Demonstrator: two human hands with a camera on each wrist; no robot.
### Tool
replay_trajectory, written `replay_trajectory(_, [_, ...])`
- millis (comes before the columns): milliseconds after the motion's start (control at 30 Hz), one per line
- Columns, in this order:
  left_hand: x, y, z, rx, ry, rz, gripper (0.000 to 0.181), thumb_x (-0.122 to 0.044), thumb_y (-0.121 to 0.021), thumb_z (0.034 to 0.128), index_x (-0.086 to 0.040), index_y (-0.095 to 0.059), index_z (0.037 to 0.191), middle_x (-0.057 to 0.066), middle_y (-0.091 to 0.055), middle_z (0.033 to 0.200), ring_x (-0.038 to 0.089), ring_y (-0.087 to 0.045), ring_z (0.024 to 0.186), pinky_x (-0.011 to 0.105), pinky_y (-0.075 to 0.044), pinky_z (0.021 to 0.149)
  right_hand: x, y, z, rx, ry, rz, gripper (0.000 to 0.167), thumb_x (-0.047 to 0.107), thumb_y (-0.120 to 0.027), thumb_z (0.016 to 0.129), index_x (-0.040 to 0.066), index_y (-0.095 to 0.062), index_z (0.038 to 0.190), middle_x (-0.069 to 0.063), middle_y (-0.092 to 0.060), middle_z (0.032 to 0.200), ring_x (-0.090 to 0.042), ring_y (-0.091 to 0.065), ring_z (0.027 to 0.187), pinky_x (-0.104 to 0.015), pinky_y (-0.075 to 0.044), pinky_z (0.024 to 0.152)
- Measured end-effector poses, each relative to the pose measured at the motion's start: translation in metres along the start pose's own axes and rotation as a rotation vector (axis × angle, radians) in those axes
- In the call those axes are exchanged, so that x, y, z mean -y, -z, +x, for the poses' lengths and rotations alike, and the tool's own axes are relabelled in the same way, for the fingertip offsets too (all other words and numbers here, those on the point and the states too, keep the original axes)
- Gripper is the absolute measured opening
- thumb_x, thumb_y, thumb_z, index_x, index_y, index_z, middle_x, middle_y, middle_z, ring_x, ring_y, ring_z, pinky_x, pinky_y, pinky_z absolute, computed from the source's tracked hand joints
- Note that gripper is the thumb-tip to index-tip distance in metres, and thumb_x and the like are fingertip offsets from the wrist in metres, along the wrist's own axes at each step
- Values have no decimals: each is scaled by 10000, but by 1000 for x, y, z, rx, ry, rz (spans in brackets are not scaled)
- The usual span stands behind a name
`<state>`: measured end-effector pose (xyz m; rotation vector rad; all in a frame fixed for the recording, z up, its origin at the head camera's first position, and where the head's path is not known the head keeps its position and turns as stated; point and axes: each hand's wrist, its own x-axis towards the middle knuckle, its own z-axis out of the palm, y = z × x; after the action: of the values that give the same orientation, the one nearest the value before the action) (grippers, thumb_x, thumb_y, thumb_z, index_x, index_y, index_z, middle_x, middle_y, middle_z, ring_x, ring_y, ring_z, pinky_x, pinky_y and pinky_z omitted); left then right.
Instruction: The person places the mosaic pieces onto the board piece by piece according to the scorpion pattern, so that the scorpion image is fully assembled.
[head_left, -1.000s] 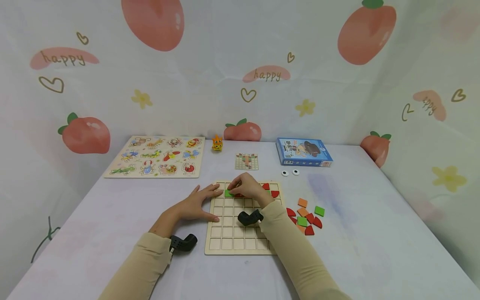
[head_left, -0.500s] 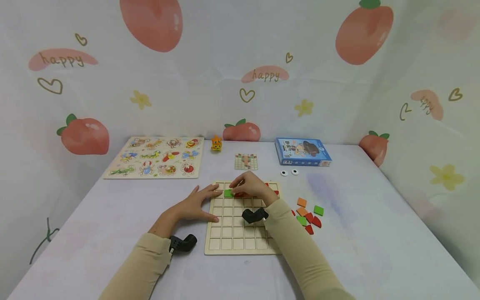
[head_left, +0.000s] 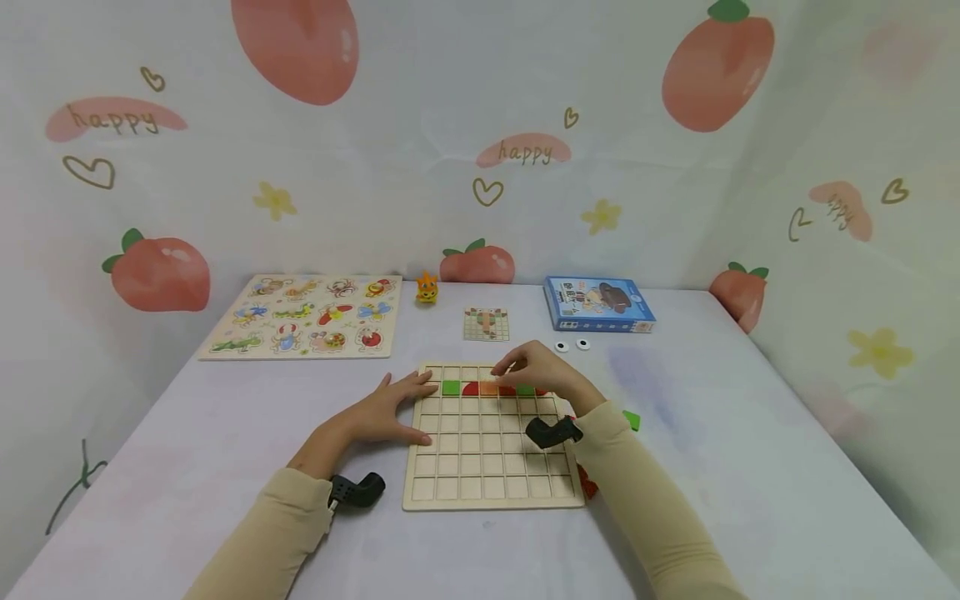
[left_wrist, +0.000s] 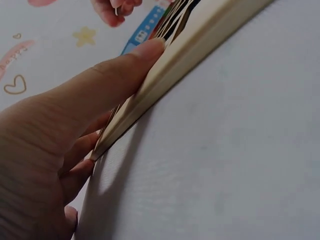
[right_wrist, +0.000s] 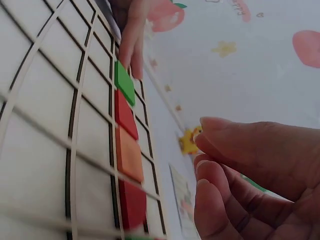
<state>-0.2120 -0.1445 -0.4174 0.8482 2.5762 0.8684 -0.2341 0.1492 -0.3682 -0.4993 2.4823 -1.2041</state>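
My left hand lies spread at the left side of the gridded wooden board; in the left wrist view its thumb presses the edge. My right hand hovers above the upper part of the board. The right wrist view shows its bent thumb and fingers close together, with no piece visible between them. Below runs a row: a green square at left, a red piece, an orange square, another red piece, then a second green square and more red.
Loose green and red pieces show beside my right sleeve, which covers others. Behind the board are a pattern card, two googly eyes, a blue box, an orange figurine and an insect puzzle.
My right hand has lifted off the left green square and moved right, uncovering the red and orange pieces in the row. My left hand keeps its place on the board.
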Motion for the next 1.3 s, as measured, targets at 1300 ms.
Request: replay_trajectory(1300, [-10, -10, -36, 30, -113, -4, 763, -523, -714, 732, -167, -485, 1367, 53, -293, 1528, 332, -156, 1438, 645, 67, 1102, -62, 30, -74, 35, -118, -38, 219, 58, -737, 767, -57, -668, 940, -49, -630, 757, -123, -528, 669, -230, -499, 601])
